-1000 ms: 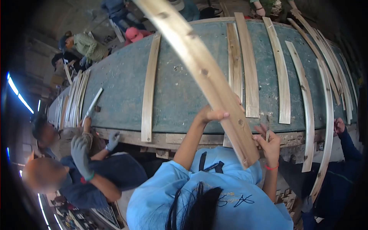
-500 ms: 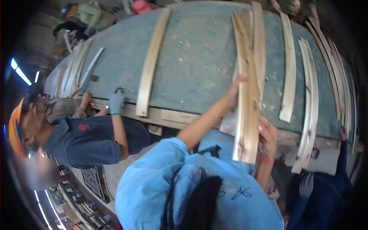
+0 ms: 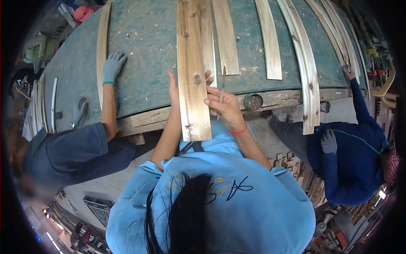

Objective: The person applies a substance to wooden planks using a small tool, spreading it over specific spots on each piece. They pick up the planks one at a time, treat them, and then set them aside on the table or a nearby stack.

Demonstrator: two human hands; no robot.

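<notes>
A long knotty wooden board (image 3: 194, 91) stretches from close in front of my chest out over the green table. My left hand (image 3: 174, 91) grips it from the left, thumb up along the edge; fingertips showing at the far edge suggest the fingers pass beneath. At the board's right edge, my right hand (image 3: 226, 108) is closed with its thumb by the wood, and a slim stick-like tool (image 3: 222, 86) with a dark tip stands up between its fingers. A paler board (image 3: 208, 46) lies partly hidden under the held one.
The green table (image 3: 144, 72) carries more boards, including one (image 3: 226, 40) just right of mine. A round can (image 3: 253, 101) sits at its front edge. To the left a person with grey gloves (image 3: 113, 67) works; at right another person (image 3: 351, 156) stands near long strips (image 3: 311, 97).
My view has swung round, so the held board now looks straighter and more central. My left hand has shifted along its edge, and the slim tool now shows in my right hand.
</notes>
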